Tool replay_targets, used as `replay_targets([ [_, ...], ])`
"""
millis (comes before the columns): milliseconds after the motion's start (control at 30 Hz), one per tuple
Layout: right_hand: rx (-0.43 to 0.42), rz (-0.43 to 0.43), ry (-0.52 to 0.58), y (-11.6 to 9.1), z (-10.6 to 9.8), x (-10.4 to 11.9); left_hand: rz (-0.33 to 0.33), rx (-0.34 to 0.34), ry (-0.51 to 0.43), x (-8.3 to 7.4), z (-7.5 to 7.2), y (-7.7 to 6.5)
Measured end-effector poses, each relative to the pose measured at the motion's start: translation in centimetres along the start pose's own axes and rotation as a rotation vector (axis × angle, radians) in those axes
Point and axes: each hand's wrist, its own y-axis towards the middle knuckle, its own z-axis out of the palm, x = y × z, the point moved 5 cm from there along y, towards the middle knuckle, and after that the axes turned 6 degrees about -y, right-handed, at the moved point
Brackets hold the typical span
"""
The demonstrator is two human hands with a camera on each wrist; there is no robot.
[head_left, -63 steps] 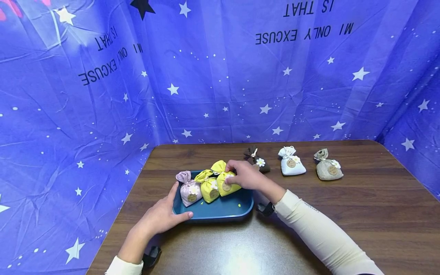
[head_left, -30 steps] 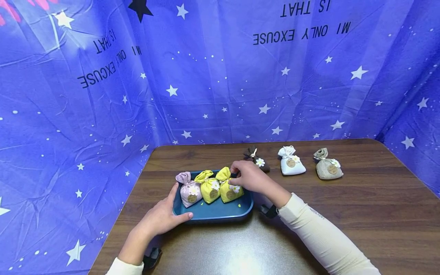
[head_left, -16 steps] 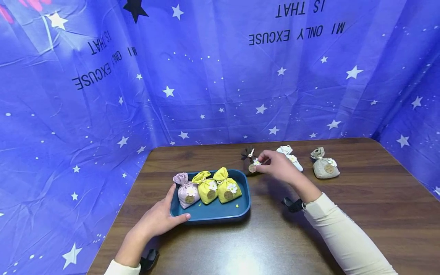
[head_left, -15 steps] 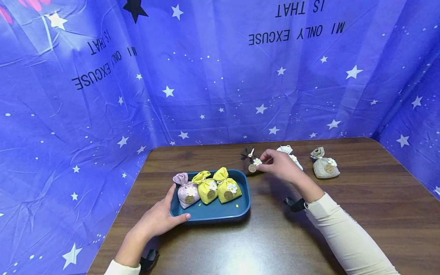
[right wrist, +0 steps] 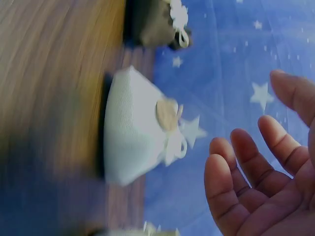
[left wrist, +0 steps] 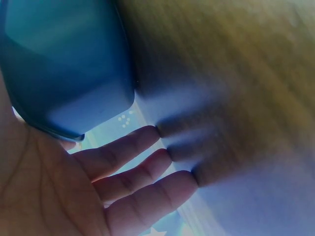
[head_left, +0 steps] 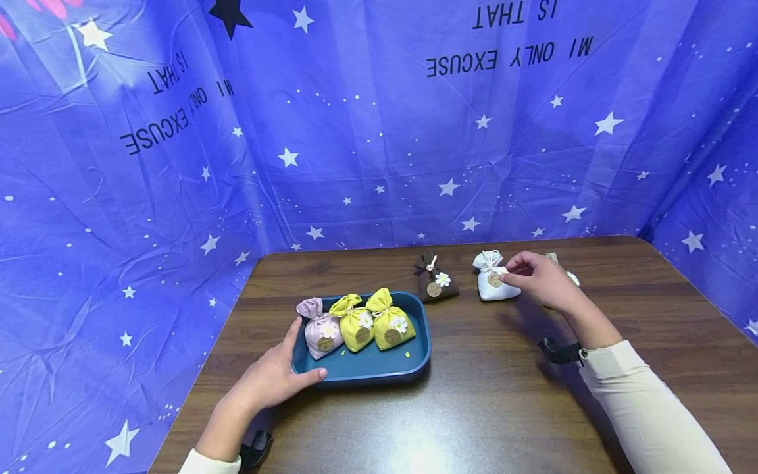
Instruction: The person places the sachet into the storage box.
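Bulging white pouch [right wrist: 130,132], round tan tag [right wrist: 166,115], gathered neck [right wrist: 171,149]

A tray [head_left: 385,366] stood on the table [head_left: 474,388], and in it three sachets [head_left: 355,334] were side by side. Farther back, three other sachets [head_left: 490,289] made a row, with gaps between; it began beside the tray's far right corner and continued to the right. Behind the table hung a curtain [head_left: 355,158].

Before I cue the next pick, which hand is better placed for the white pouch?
Probably the right hand: it is close to the white pouch and holds nothing. The left hand is farther away, at the left end of the blue tray.
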Motion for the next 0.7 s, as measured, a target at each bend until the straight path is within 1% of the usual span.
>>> replay_targets([
  [200,-0.059,0.019,-0.071,-0.7,-2.1,-2.7,-0.004,0.003,0.003,0.0,0.0,0.0],
  [433,-0.102,0.042,-0.030,-1.3,-4.0,-5.4,0.004,-0.005,0.005,0.0,-0.1,0.0],
  [700,-0.130,0.108,-0.054,-1.8,-5.3,-8.6,0.000,-0.001,0.002,0.0,0.0,0.1],
])
